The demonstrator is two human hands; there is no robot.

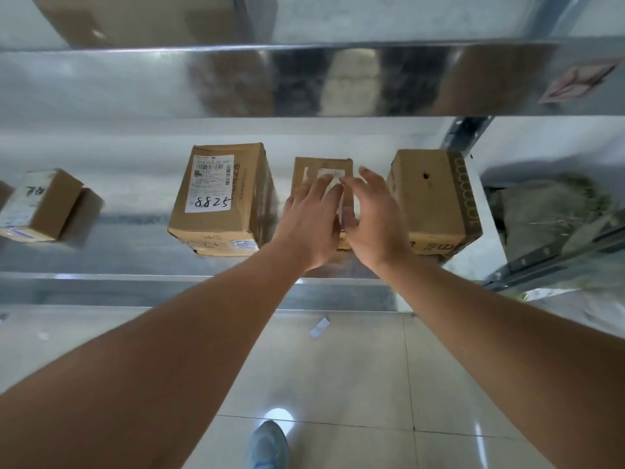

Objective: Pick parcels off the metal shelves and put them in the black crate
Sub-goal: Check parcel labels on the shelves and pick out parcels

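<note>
On the metal shelf [101, 245], the small middle parcel [323, 167] sits hemmed in: the tall parcel marked 8825 [220, 198] stands just beside it at 9 o'clock, and the box with the dark printed edge [436, 198] just beside it at 3 o'clock. Only narrow gaps run down either flank. The left hand [309, 225] and right hand [375, 221] fill the space over its top and near face. Above, at 12 o'clock, the upper shelf's steel lip [304, 79] caps the headroom. The approach from 6 o'clock, over the shelf's front edge, lies open. Toward 9 o'clock, bare shelf stretches between the 8825 parcel and the far small box [40, 204]. At 3 o'clock, a slanted bracket [554, 258] and a grey-green bundle [548, 211] block the shelf's end.
</note>
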